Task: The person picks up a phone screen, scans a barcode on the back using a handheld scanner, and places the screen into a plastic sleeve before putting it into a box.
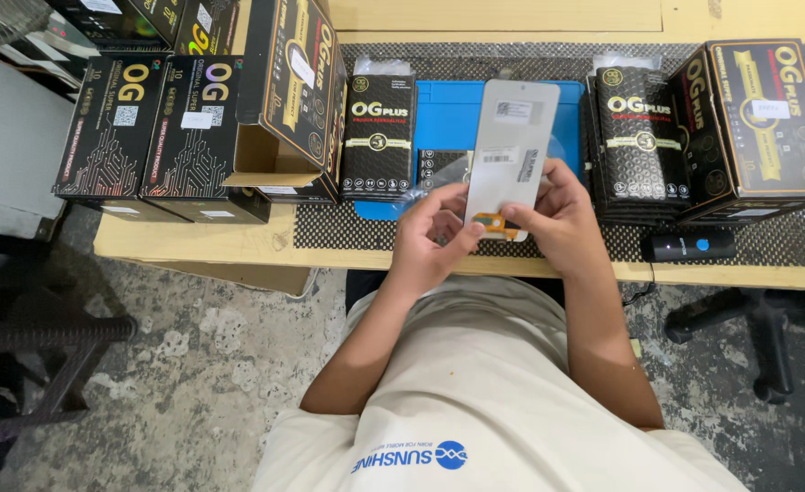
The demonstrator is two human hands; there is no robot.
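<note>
Your two hands hold a grey phone panel (505,150) upright over the near edge of the counter (238,239), back side toward you, with small stickers near its top and middle. Your right hand (562,214) has its grip closed on the panel's lower right edge, thumb lying across the lower part. Your left hand (434,232) grips the lower left corner, its fingertips (473,230) pinching at the orange flex tab (496,223) at the bottom of the panel. The panel hangs above a blue mat (448,114), which lies on a dark mesh sheet (329,228) covering the counter's middle and right. Just left of the panel, a black flat pack (379,137) lies on the mesh, and a smaller dark pack (440,167) sits on the mat, partly hidden behind your left hand. To the right of the panel stands a stack of black packs (639,141), touching a large black-and-gold box (758,123) at the counter's right end. A small black device (689,244) with a blue button lies near the front edge, below that stack. On the left, an open box (284,100) leans beside two flat black boxes (152,128). The counter carries all of these; your torso in a pale shirt (484,401) fills the lower part of the view, and the concrete floor (211,364) shows to the left.
</note>
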